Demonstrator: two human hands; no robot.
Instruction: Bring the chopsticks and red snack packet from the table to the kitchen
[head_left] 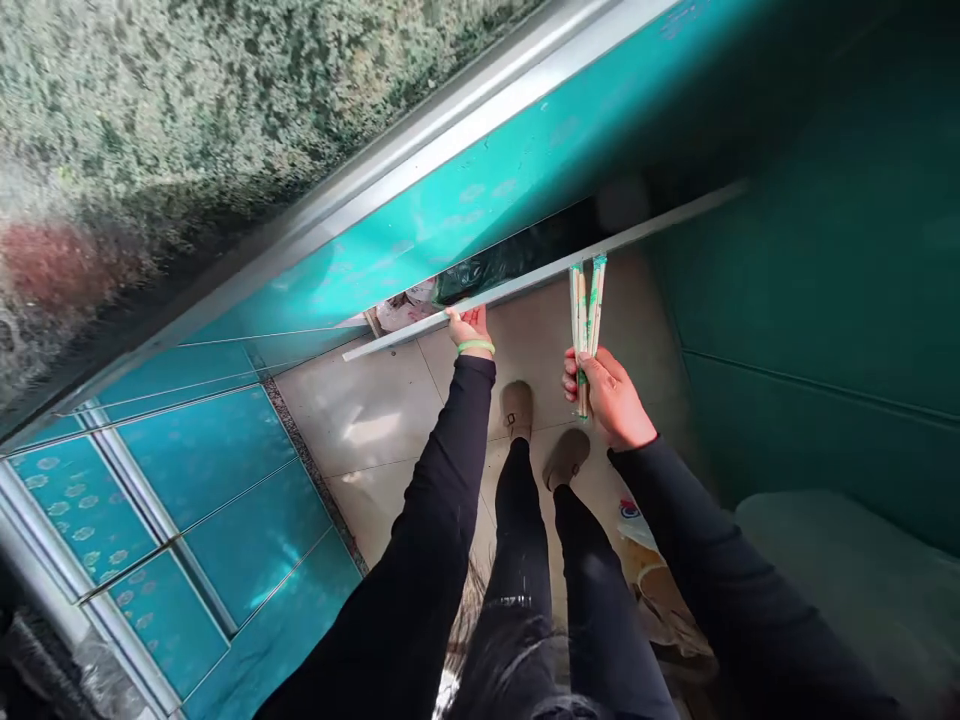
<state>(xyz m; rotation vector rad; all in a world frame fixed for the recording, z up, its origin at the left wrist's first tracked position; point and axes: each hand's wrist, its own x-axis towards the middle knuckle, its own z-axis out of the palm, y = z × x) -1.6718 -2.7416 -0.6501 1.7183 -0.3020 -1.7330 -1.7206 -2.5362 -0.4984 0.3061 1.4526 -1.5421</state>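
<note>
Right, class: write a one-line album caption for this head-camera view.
Left hand pulls open a teal cabinet door while right hand holds wrapped chopsticks.

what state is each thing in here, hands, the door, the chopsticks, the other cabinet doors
left hand: fingers gripping the metal edge of the cabinet door
cabinet door: pulled open, dark inside with a black bag visible
right hand: shut around the wrapped chopsticks
wrapped chopsticks: held upright, paper sleeves on, tips near the door edge
lower cabinet doors: shut
</note>
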